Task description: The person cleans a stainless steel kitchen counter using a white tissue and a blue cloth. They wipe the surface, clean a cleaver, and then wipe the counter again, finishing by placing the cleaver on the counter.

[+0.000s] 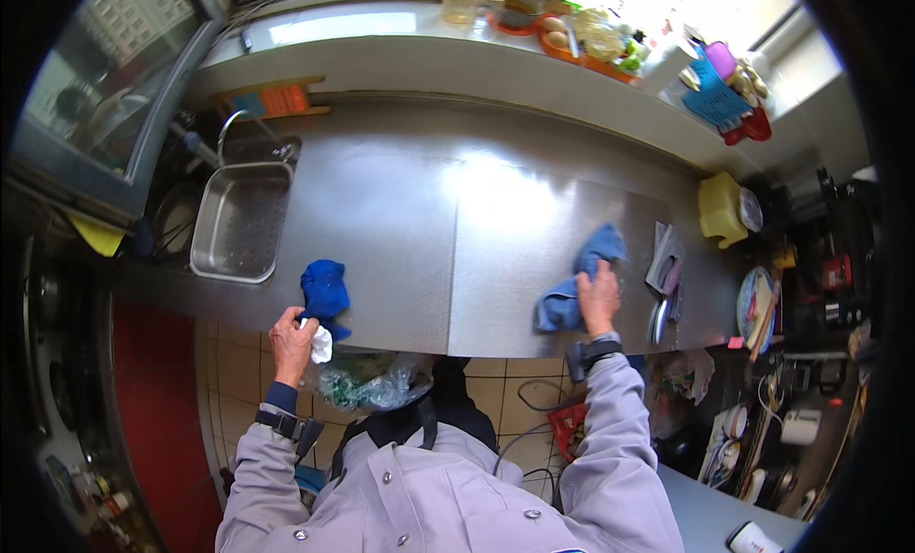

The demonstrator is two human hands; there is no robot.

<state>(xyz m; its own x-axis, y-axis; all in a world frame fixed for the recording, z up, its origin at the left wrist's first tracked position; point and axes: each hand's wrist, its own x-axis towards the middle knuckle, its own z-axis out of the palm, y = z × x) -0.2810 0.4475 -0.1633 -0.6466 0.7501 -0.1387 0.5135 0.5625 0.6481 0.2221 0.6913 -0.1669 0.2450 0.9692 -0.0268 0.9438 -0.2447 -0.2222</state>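
My left hand holds a crumpled white tissue or cloth at the counter's front edge. Its fingertips are close to a bunched dark blue cloth on the metal; whether they pinch that cloth too is unclear. Over on the right, my right hand grasps a rumpled lighter blue cloth lying on the stainless steel counter. The cloth shows on both sides of the hand, and its middle is hidden underneath. Just right of it lie a knife with a pinkish handle and a grey flat-bladed tool.
A sink with a curved faucet is at the left. A yellow container and a stack of plates stand right. Below the front edge hangs a clear plastic bag. Eggs and baskets line the windowsill.
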